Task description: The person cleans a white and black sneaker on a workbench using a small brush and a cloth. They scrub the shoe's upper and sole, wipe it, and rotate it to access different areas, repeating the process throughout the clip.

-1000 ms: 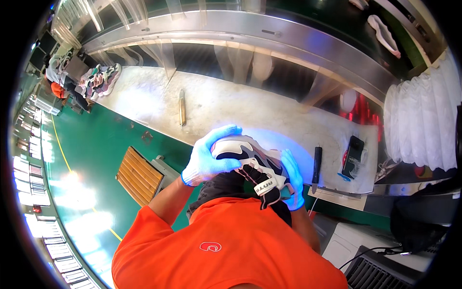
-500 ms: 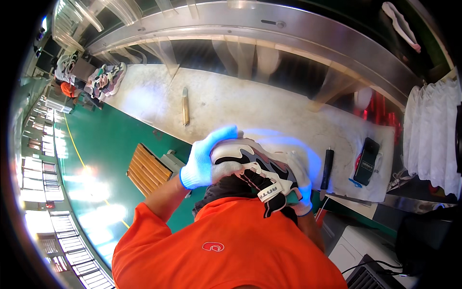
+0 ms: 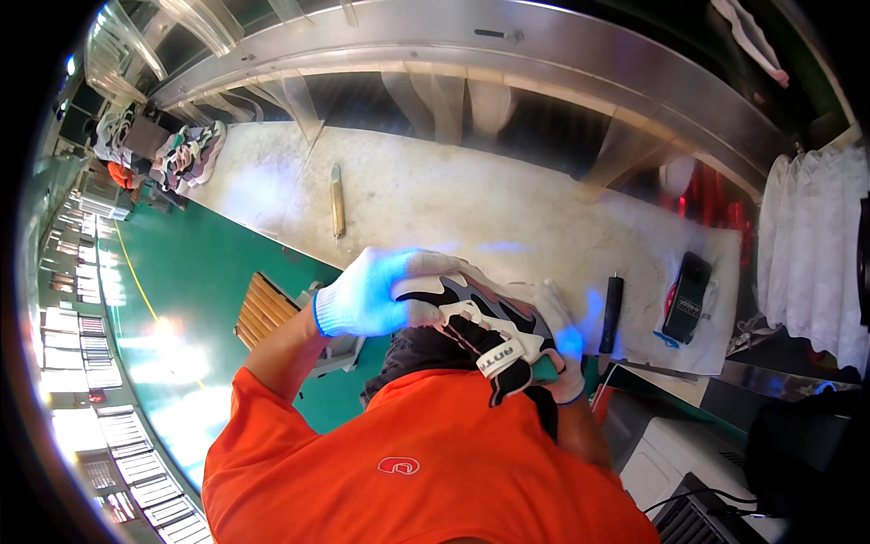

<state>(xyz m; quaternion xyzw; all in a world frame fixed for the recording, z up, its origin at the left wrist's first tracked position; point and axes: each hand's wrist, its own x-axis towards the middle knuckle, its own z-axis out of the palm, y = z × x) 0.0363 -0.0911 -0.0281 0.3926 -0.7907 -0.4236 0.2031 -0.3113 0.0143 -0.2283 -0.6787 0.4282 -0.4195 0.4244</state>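
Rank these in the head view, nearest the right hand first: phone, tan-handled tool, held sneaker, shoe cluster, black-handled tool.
1. Held sneaker: touching the right hand.
2. Black-handled tool: just to the hand's right.
3. Phone: farther right.
4. Tan-handled tool: up and to the left.
5. Shoe cluster: far left.

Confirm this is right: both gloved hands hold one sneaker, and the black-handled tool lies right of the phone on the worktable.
Wrong side: the head view shows the black-handled tool left of the phone on the worktable. Left hand and right hand do hold one sneaker.
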